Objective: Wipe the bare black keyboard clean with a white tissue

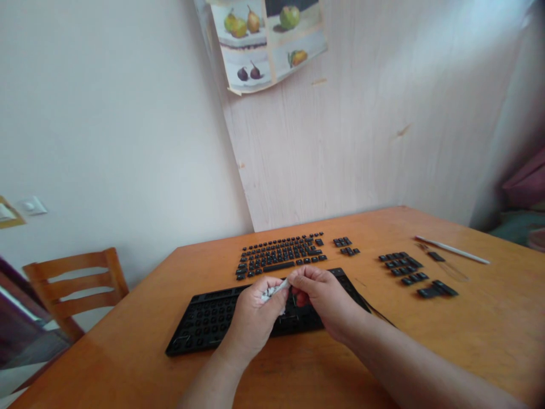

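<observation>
Head view: wooden bench (pixel 145 321) fills the lower part, set against a pale wall. Wooden chair (pixel 80 284) at the bench's left side. Sheet of fruit pictures (pixel 268 42) on the panel behind.

Black keyboard (pixel 208 318) flat on the near part of the bench, directly beneath the hands and reaching out past them on both sides. Sockets exposed, keycaps off where visible; a few thin wire bars show among them. Its middle is partly hidden by the hands.

Left hand (pixel 258 309) over the keyboard's middle, fingers curled, thumb along the near side, forearm rising from the bottom edge. Right hand (pixel 319 295) beside it, wrist bent inward, thumb and index tips pinched together, forearm slanting in from lower right. Fingertips of the two hands meet or nearly so.

Main keycap block (pixel 281 253) in rows beyond the keyboard. Number keycaps (pixel 402 268) in short rows to the right; smaller groups nearby.

White rod (pixel 452 249) at far right; wire tool (pixel 436 257) with dark handle just beside it.

White crumpled wad (pixel 271 291), paper or cloth undetermined: gripped in the left hand, its end pinched by the right.
</observation>
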`<control>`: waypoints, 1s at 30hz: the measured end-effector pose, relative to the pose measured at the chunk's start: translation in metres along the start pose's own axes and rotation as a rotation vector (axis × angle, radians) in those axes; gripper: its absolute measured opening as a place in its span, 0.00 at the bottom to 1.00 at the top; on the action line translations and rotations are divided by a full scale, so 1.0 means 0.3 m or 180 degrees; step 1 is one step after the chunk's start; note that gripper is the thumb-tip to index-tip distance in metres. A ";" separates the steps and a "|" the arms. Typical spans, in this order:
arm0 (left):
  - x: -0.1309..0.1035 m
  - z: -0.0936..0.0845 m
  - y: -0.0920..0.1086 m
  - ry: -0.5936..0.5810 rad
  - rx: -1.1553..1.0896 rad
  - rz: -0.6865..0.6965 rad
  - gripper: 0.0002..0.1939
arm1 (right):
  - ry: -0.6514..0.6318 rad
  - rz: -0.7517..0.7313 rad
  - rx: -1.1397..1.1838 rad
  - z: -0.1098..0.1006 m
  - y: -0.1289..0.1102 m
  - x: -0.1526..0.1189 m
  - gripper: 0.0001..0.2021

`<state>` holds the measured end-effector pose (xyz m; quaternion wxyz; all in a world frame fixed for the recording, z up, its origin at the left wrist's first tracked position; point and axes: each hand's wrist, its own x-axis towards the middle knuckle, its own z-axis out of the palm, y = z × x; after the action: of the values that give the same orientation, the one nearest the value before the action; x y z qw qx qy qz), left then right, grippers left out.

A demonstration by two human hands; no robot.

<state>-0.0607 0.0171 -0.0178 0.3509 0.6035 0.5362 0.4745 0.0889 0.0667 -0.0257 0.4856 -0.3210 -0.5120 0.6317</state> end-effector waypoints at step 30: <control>0.016 0.013 -0.032 0.0552 -0.1020 -0.0192 0.15 | -0.0296 -0.0271 -0.0356 0.027 0.013 -0.021 0.13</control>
<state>-0.0600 0.0237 -0.0270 0.4091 0.4804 0.4999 0.5933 0.0824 0.0581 -0.0279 0.4690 -0.2959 -0.5817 0.5951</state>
